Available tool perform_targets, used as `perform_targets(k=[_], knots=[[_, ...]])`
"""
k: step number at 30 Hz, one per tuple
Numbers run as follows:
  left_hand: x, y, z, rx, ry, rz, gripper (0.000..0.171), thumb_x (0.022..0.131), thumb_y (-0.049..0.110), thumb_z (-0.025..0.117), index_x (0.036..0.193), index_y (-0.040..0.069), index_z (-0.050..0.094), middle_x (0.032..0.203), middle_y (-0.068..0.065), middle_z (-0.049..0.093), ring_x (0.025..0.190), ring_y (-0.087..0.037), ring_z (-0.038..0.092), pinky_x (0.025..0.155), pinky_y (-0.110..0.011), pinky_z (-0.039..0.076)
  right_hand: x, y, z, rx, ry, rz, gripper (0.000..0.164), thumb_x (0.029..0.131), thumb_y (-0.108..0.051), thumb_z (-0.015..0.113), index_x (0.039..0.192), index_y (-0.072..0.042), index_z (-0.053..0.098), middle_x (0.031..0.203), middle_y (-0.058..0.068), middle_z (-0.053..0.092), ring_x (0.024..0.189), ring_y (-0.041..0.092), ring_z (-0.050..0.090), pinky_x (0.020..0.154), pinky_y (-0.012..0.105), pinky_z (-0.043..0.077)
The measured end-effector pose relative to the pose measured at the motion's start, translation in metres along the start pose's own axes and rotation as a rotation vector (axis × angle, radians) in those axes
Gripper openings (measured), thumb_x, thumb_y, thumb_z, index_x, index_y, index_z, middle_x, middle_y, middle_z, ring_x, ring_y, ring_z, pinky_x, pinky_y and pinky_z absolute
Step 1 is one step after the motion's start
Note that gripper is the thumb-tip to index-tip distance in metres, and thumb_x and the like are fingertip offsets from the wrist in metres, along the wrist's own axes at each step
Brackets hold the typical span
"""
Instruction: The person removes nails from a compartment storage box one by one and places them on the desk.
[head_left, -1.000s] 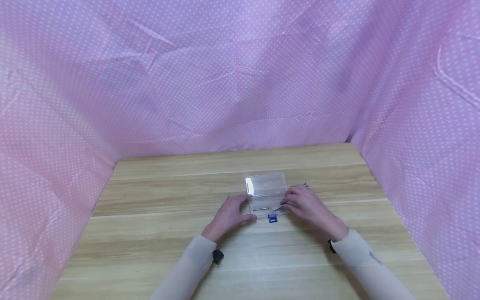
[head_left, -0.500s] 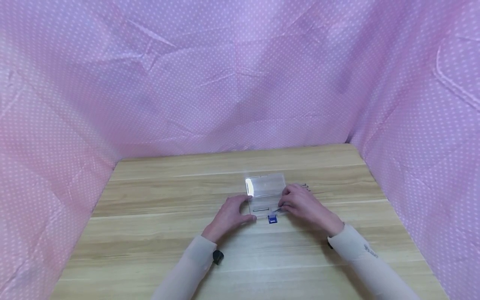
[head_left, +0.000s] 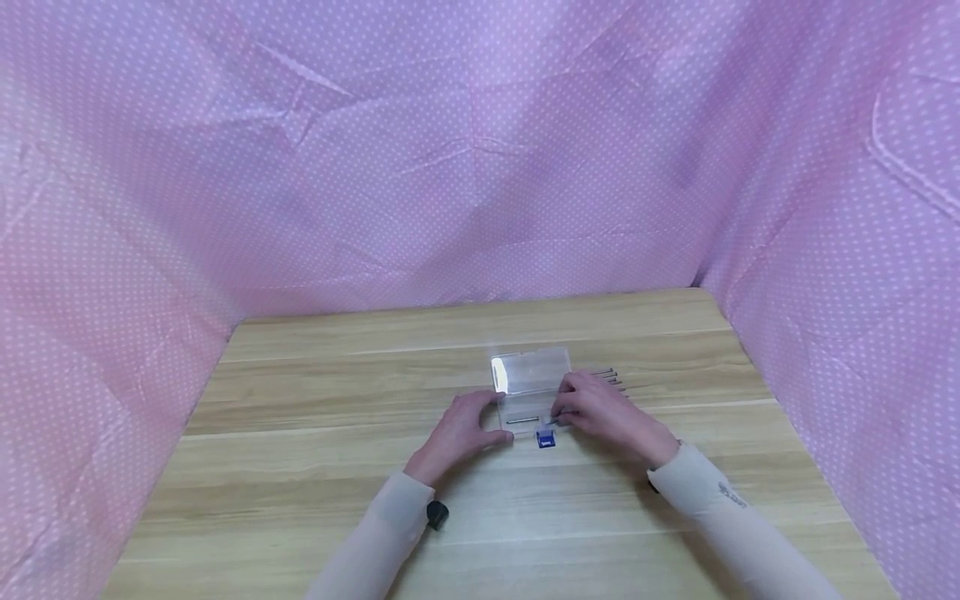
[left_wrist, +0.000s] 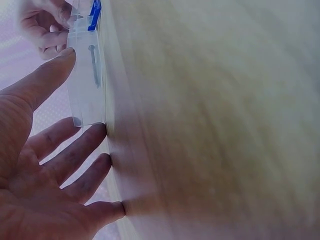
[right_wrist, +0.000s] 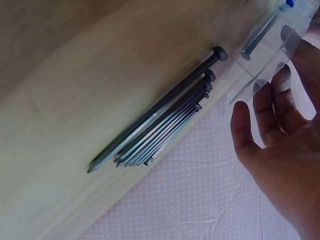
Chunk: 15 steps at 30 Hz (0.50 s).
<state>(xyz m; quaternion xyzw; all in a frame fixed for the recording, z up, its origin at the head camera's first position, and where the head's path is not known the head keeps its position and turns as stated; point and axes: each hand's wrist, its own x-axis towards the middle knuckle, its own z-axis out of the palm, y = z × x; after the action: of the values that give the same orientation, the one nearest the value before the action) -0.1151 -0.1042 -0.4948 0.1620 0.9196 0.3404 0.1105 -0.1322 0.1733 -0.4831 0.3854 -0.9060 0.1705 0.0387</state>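
A hinged clear plastic box (head_left: 531, 371) lies with its lid raised on the table. My left hand (head_left: 463, 425) grips its left end, the thumb at the front edge and the fingertips at the far corner. Inside the left half rests one nail (head_left: 522, 419), seen through the wall in the left wrist view. A blue latch (head_left: 546, 438) hangs at the front middle. My right hand (head_left: 603, 410) bends over the box's right half, thumb and index at a second nail (right_wrist: 260, 37), which slants in the box; its fingers partly hide it in the head view.
Several loose nails (right_wrist: 165, 110) of differing thickness lie side by side on the wooden table (head_left: 322, 467), just right of the box and partly behind my right hand. A pink dotted curtain (head_left: 375, 167) closes in the table's back and sides.
My right hand has shifted slightly left and toward me over the box with the second nail, uncovering more of the loose nails. My left hand and the box have stayed nearly still.
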Motion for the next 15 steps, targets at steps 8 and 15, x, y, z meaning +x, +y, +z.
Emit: perform_targets(k=[8, 15], knots=[[-0.0002, 0.0012, -0.0015, -0.007, 0.001, 0.007, 0.072, 0.083, 0.033, 0.087, 0.144, 0.008, 0.058, 0.145, -0.012, 0.060, 0.134, -0.032, 0.053, 0.117, -0.051, 0.038, 0.0030, -0.0004, 0.0007, -0.023, -0.016, -0.014, 0.012, 0.086, -0.013, 0.083, 0.095, -0.021, 0.081, 0.098, -0.006, 0.060, 0.093, 0.015, 0.056, 0.084, 0.038, 0.049], [-0.0005, 0.0000, -0.0015, -0.005, 0.007, 0.016, 0.071, 0.083, 0.034, 0.087, 0.144, 0.008, 0.059, 0.144, -0.012, 0.060, 0.134, -0.033, 0.053, 0.116, -0.051, 0.039, 0.0059, -0.0003, 0.0020, -0.052, -0.013, -0.043, 0.009, 0.085, -0.016, 0.085, 0.092, -0.022, 0.081, 0.099, -0.007, 0.061, 0.096, 0.015, 0.055, 0.086, 0.039, 0.048]])
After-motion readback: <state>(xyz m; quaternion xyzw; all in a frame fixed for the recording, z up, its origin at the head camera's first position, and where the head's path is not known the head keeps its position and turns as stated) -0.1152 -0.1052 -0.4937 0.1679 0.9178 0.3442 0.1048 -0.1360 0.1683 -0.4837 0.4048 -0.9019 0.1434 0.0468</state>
